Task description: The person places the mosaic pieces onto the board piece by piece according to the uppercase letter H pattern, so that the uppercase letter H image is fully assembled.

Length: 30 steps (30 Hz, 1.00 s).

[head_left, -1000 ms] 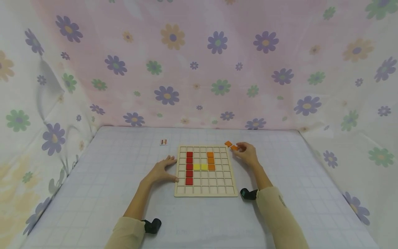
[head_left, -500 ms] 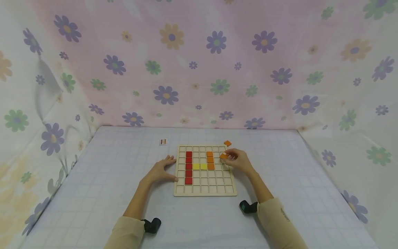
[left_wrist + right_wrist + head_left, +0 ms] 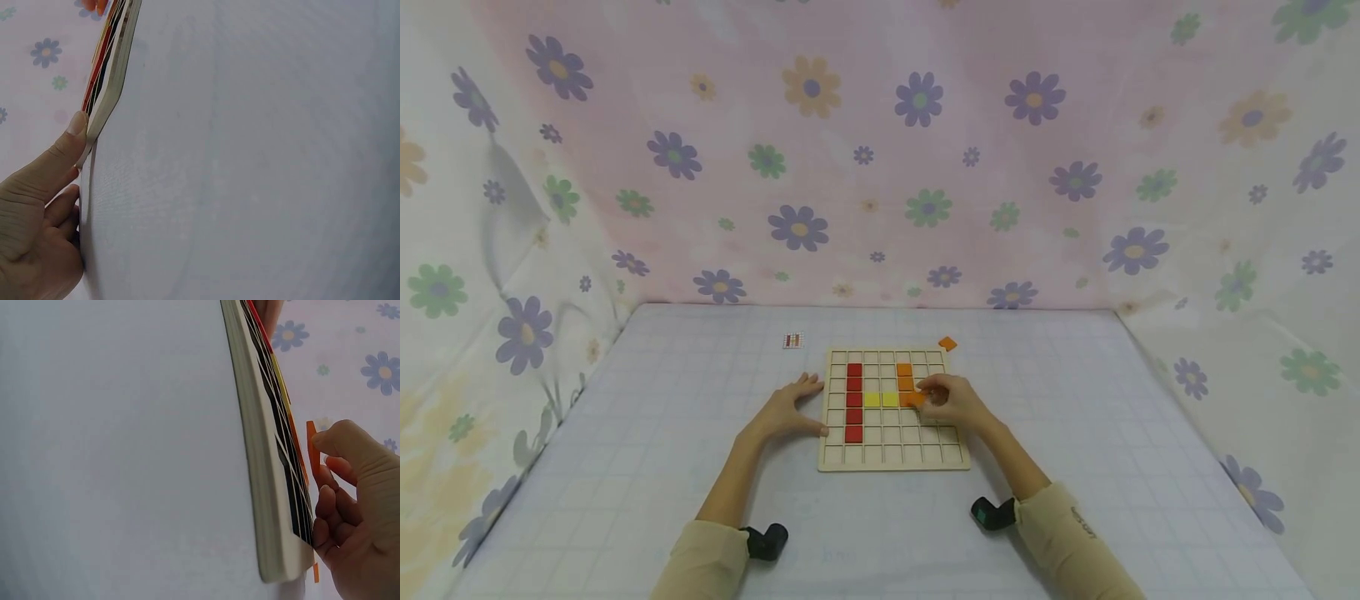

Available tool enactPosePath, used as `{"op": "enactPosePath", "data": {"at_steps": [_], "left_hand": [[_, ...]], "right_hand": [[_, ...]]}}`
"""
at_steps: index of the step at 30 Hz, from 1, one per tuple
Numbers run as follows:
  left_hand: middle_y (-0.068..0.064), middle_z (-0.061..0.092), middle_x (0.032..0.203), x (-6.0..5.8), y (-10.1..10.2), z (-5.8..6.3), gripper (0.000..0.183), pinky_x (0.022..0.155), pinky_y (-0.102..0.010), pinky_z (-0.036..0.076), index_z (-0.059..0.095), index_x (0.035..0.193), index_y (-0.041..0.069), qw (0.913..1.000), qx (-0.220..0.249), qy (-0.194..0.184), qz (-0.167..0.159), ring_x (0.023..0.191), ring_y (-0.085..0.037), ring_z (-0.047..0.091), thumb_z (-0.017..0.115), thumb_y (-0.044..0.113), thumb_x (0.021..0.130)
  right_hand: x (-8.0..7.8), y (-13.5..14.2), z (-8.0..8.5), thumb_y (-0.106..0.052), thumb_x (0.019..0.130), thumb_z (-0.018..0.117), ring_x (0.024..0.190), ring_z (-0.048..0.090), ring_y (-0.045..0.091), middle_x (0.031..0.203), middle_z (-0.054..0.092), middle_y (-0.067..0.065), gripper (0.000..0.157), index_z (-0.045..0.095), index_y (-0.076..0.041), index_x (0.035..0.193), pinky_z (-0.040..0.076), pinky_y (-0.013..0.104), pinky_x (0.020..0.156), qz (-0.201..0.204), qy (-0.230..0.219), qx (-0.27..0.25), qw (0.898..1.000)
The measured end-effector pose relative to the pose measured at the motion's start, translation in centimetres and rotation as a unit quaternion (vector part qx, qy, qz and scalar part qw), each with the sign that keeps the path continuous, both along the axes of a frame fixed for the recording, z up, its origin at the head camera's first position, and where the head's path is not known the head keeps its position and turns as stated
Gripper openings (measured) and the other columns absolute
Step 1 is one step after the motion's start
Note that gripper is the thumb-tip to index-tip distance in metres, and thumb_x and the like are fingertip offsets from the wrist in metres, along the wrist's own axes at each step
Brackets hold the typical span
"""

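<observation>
A square wooden grid board [image 3: 891, 456] lies on the table. On it are a column of red tiles [image 3: 853, 417], two yellow tiles [image 3: 881, 400] to the right, and a column of orange tiles [image 3: 905, 377]. My right hand [image 3: 957, 406] pinches one orange tile [image 3: 313, 447] between thumb and fingers, above the board at the lower end of the orange column. In the right wrist view that tile stands off the board surface. Along the board's left edge rests my left hand [image 3: 784, 412], thumb and fingers spread, the thumb touching the rim. Its thumb [image 3: 69, 140] shows against the board corner.
Past the board's far right corner lies a loose orange tile [image 3: 948, 343]. A small card [image 3: 793, 340] with a printed grid pattern sits beyond the far left corner. Flowered cloth [image 3: 880, 208] hangs behind and beside the table [image 3: 880, 533].
My right hand has carried the orange tile from the board's far right corner, leftward and nearer, over to the orange column. The left hand has stayed at the left edge.
</observation>
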<state>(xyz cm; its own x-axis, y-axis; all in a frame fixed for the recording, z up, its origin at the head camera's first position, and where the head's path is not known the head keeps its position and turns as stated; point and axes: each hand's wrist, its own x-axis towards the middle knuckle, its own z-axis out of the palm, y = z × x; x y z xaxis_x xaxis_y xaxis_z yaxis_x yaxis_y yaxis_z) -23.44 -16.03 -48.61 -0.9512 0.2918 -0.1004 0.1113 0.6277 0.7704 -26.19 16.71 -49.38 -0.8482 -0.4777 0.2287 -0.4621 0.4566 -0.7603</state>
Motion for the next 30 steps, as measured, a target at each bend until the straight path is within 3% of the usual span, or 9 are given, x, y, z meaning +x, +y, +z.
{"op": "enactPosePath", "data": {"at_steps": [7,15,22,30], "left_hand": [[-0.011,0.031,0.151,-0.16,0.10,-0.03,0.087,0.112,-0.058,0.015,0.047,0.138,0.004,1.0000,-0.006,-0.005,0.002,0.143,-0.032,0.016,0.086,0.027,0.064],[-0.011,0.031,0.151,-0.24,0.18,0.01,0.088,0.112,-0.057,0.014,0.047,0.138,0.004,0.9999,-0.004,-0.010,0.007,0.143,-0.030,0.016,0.087,0.027,0.063],[-0.013,0.031,0.150,-0.14,0.00,-0.03,0.087,0.112,-0.056,0.015,0.046,0.138,0.002,1.0000,0.001,-0.003,0.000,0.142,-0.032,0.017,0.086,0.025,0.064],[-0.013,0.032,0.150,-0.10,0.05,-0.03,0.087,0.113,-0.055,0.015,0.047,0.137,0.002,1.0000,0.001,-0.004,0.002,0.142,-0.032,0.017,0.087,0.025,0.064]], "right_hand": [[0.55,-0.54,0.10,-0.008,0.075,0.073,0.085,0.059,0.019,0.101,0.067,0.014,0.034,0.065,0.004,0.106,0.051,0.025,0.074,0.008,-0.004,0.030,1.000],[0.39,-0.36,-0.02,-0.008,0.078,0.073,0.075,0.046,0.014,0.095,0.064,0.008,0.028,0.069,0.003,0.103,0.040,0.023,0.063,0.045,0.016,0.045,0.998],[0.38,-0.14,0.34,-0.009,0.080,0.074,0.086,0.053,0.015,0.097,0.063,0.007,0.025,0.071,0.000,0.103,0.046,0.025,0.074,0.078,-0.011,0.039,0.996],[0.39,-0.27,0.15,-0.016,0.079,0.076,0.082,0.051,0.012,0.092,0.060,0.004,0.026,0.073,-0.001,0.101,0.045,0.022,0.070,0.072,-0.016,0.051,0.996]]}}
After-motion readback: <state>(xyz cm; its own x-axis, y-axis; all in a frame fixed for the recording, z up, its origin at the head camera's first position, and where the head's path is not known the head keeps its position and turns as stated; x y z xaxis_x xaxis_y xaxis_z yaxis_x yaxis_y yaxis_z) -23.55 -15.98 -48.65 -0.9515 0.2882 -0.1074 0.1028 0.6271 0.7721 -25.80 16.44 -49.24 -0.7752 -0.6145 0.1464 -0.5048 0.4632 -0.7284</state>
